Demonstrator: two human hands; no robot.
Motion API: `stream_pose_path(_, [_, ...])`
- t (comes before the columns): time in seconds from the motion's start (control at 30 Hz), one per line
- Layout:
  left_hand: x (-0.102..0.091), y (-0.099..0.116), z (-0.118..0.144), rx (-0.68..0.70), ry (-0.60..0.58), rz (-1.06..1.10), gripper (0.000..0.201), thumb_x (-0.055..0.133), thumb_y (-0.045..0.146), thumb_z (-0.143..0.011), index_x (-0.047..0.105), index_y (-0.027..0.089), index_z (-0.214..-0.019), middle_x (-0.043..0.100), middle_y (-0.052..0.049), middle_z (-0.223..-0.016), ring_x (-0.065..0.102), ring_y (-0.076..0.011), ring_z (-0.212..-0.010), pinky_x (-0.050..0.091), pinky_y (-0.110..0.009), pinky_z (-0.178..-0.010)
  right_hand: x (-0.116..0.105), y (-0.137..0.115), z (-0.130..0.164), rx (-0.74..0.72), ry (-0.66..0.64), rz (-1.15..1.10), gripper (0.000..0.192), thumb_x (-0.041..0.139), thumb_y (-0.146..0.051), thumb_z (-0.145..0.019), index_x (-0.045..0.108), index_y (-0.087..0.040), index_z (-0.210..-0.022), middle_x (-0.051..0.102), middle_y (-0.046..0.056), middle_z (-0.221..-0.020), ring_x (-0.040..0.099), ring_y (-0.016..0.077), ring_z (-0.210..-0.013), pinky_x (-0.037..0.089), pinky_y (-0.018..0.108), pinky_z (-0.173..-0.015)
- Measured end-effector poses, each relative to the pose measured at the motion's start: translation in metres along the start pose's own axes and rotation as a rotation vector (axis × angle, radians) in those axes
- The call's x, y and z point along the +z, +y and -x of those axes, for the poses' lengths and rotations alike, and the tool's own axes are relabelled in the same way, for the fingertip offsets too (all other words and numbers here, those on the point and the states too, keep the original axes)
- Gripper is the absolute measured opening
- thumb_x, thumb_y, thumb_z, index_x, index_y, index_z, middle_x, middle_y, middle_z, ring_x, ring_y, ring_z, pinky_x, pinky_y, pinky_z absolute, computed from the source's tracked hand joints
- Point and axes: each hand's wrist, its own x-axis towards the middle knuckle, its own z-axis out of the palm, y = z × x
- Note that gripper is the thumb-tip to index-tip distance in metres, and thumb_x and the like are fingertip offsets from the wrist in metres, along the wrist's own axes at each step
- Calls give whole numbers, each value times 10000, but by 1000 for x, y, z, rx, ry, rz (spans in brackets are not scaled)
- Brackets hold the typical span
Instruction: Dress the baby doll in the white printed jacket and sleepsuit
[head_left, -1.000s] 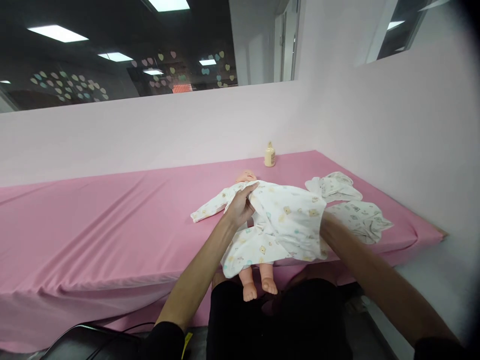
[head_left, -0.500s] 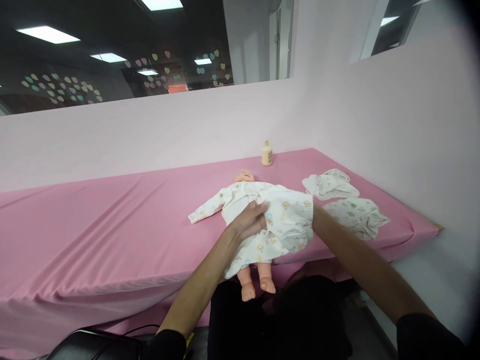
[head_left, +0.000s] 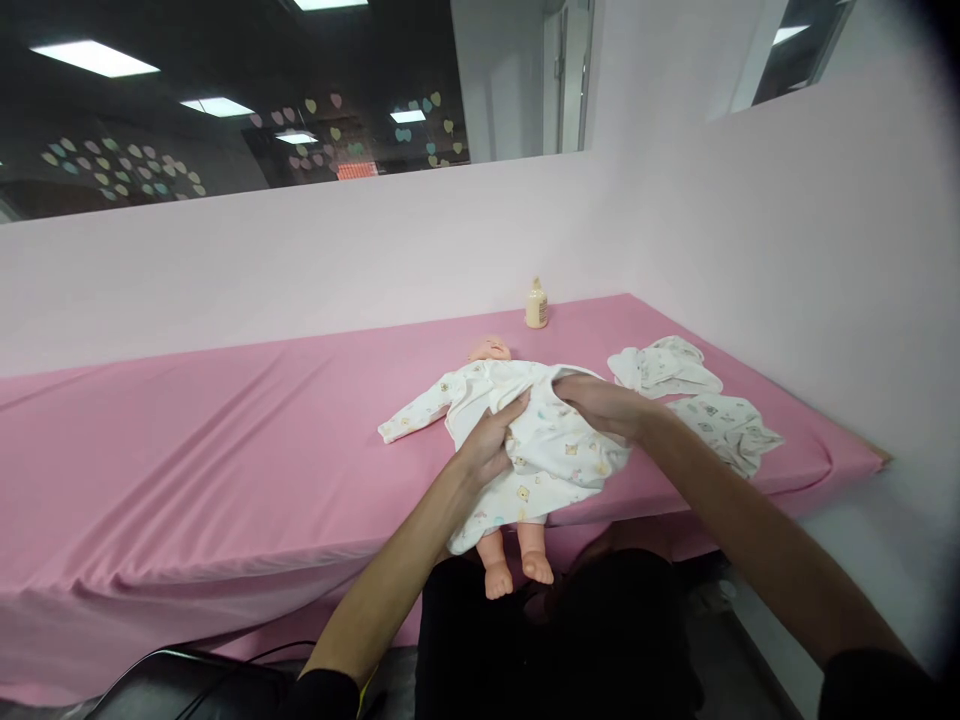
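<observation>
Pinching the printed garment (head_left: 555, 450) over the doll (head_left: 495, 352), my left hand (head_left: 491, 440) and right hand (head_left: 600, 400) closed their fingers on cloth; doll's body stayed hidden.

Worktop (head_left: 225, 440) w/ pink cloth cover, creased, cloth hanging over the front edge; runs along a pale pink wall at rear and at right. Lying directly on it: (a) baby doll (head_left: 491, 350) on its back near centre-right, head toward rear wall, dressed in a white printed garment (head_left: 547, 450), legs and bare feet overhanging the front edge; one sleeve spread flat to the left. (b) Small cream bottle (head_left: 536, 305), upright, at rear beside the wall, just behind doll's head. (c) Two crumpled white printed cloths (head_left: 664, 365) (head_left: 731, 425) at right end, near each other, apart from doll.
</observation>
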Motion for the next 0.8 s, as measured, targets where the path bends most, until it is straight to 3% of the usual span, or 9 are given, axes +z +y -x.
stream_pose_path(0.1, [-3,11,7,-6,14,25,373,690,166,-846,645,102,-1211,743,-120,-1029,710,-219,-991,519,-332,-979,-3,0,4,-4,-191,-292,320,542,-404,-933,698,-196,-1118,714,48,-1034,665,157,-907,557,265,-831])
stream_pose_path(0.2, [2,20,14,-20,-27,35,339,670,184,-865,652,96,-1192,742,-122,-1023,714,-220,-974,527,-333,-962,-1,-5,10,8,-243,-443,309,626,-345,-858,691,-211,-1128,717,45,-1036,661,187,-944,538,301,-859])
stream_pose_path(0.33, [14,28,28,-18,-28,-67,304,732,194,-816,691,91,-1100,750,-112,-932,721,-222,-911,547,-327,-904,4,-20,5,-5,-247,-377,260,659,-260,-785,714,-217,-1036,722,41,-979,647,211,-932,528,319,-831])
stream_pose_path(0.43, [23,31,36,-30,-19,-197,317,790,133,-737,707,82,-1038,749,-104,-860,721,-225,-867,555,-322,-859,3,-33,-8,-80,-355,-218,155,656,-207,-747,714,-205,-891,707,36,-885,632,202,-843,518,309,-753])
stream_pose_path(0.53, [29,39,41,7,34,-203,248,768,145,-759,710,76,-990,744,-105,-842,716,-227,-865,562,-311,-825,-2,-45,-14,-134,-440,-83,68,657,-237,-759,700,-201,-798,678,29,-799,615,188,-763,507,314,-717])
stream_pose_path(0.63, [27,63,52,110,80,-179,149,693,192,-834,701,80,-933,736,-105,-876,707,-224,-895,574,-296,-808,-5,-52,-3,-181,-367,-151,215,650,-324,-813,721,-229,-993,699,41,-1018,635,206,-941,502,343,-855])
stream_pose_path(0.7, [22,90,69,222,116,-201,111,635,203,-878,692,107,-879,731,-85,-891,700,-212,-910,586,-289,-805,-4,-50,12,-183,-221,-230,306,630,-367,-847,691,-255,-1125,674,44,-1173,607,214,-1092,465,369,-961])
stream_pose_path(0.8, [14,133,109,403,257,-320,234,474,183,-972,663,171,-834,722,-20,-889,683,-161,-909,602,-258,-777,3,-37,35,-104,-30,-221,305,603,-428,-878,687,-249,-1110,680,55,-1180,599,225,-1128,435,401,-1010])
